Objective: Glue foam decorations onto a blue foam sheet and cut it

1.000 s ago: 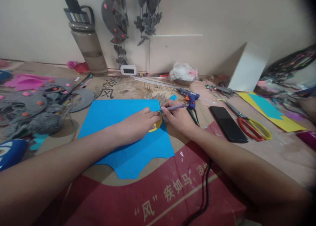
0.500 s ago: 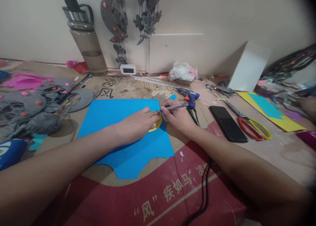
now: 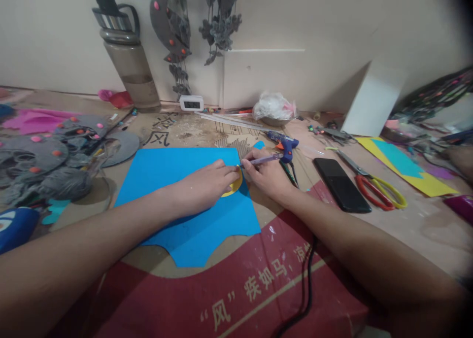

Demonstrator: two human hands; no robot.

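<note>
A blue craft sheet [image 3: 185, 168] with scalloped cut-outs along its near edge lies flat before me. On its right side rests a yellow disc [image 3: 235, 183], partly covered by my left hand [image 3: 209, 183], whose bent fingers press it down against the sheet. My right hand [image 3: 264, 173] pinches a pale purple pen [image 3: 266, 158]. The pen's tip meets the sheet's right edge, by the top of the disc. Fingers of both hands nearly touch there.
Behind the right hand lies a blue glue gun [image 3: 283, 143]. To the right are a black phone [image 3: 342, 185], scissors [image 3: 373, 183] and coloured sheets [image 3: 406, 165]. Grey felt pieces [image 3: 44, 155] crowd the left. A bottle [image 3: 133, 77] and small clock [image 3: 191, 103] stand at the wall.
Both hands stay almost in place; the pen has shifted only very slightly. The disc and blue sheet have not visibly moved.
</note>
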